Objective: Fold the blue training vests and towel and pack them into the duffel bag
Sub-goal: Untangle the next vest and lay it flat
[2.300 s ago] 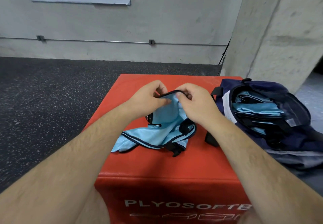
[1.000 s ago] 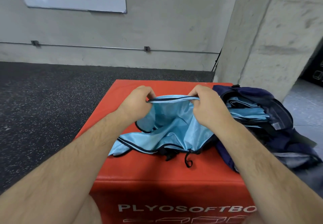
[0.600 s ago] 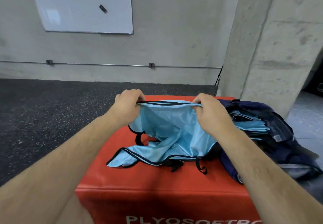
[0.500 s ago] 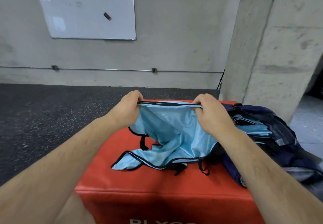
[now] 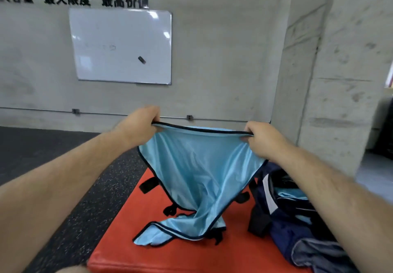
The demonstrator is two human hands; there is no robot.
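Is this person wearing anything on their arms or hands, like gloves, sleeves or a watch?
Nothing that shows. The left hand and right hand are bare: no gloves, no rings that I can see. The left forearm and right forearm are uncovered to the picture's edge, lightly haired, with no sleeve, watch or wristband in view.

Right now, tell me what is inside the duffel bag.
Folded light-blue fabric shows through the duffel bag opening. Its depths are hidden by its walls and the right forearm.
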